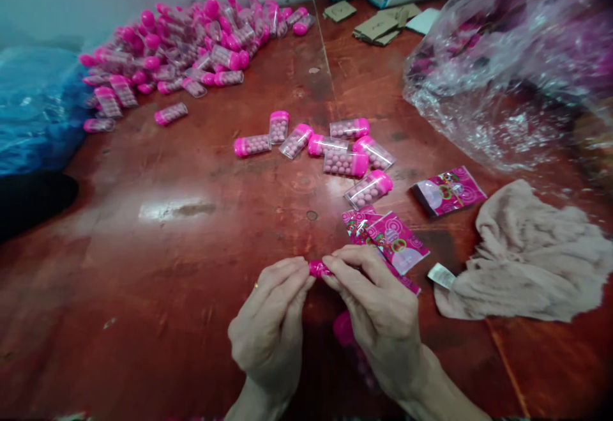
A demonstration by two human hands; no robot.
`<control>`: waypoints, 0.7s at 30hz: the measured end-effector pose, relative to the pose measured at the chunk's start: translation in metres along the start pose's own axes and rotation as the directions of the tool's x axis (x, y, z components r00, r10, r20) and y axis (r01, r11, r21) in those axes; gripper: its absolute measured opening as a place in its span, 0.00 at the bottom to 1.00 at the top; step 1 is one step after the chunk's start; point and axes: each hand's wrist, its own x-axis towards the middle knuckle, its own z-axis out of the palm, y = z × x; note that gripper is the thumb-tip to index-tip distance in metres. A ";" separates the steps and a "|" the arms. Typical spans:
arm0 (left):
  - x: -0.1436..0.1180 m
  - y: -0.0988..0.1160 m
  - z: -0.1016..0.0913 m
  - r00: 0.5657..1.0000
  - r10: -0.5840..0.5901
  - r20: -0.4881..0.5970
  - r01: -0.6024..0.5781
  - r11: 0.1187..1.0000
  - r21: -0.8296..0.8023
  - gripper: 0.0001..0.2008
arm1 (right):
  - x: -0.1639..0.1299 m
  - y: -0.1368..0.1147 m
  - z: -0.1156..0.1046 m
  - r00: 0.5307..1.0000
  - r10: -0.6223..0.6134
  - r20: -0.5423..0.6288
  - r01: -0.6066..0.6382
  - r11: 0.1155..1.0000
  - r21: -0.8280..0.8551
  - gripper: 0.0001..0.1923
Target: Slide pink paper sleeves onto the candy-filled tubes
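Note:
Between the fingertips of both hands is a small shiny pink piece (319, 269), which looks like a rolled printed slip; most of it is covered by the fingers. My left hand (272, 322) pinches its left end, and my right hand (376, 306) pinches the right end. Flat printed pink slips (397, 242) lie just beyond my right hand. Under that hand, partly hidden, is a pink-capped tube (343, 329). Farther out, several clear tubes of pink beads (345, 163) with pink caps lie loosely on the reddish wooden surface (215, 299).
A large heap of pink-capped tubes (191, 44) is at the back left, near a blue plastic bag (38, 108). To the right are a stack of printed slips (449, 191), a beige cloth (531, 261) and a clear plastic bag (502, 76). Cardboard pieces (383, 25) lie at the back.

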 end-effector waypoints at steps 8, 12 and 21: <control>-0.002 -0.002 0.000 0.995 0.049 0.084 -0.060 0.990 0.126 0.14 | -0.004 0.007 0.004 0.990 -0.139 -0.001 0.136 0.968 -0.210 0.10; 0.004 0.005 0.001 0.972 -0.190 0.140 0.177 0.979 0.103 0.06 | -0.004 0.004 0.002 0.989 -0.142 0.040 0.148 0.963 -0.224 0.11; 0.008 0.004 0.000 0.930 -0.265 0.256 0.240 0.963 0.123 0.06 | -0.002 0.004 0.001 0.983 -0.174 0.057 0.183 0.950 -0.251 0.10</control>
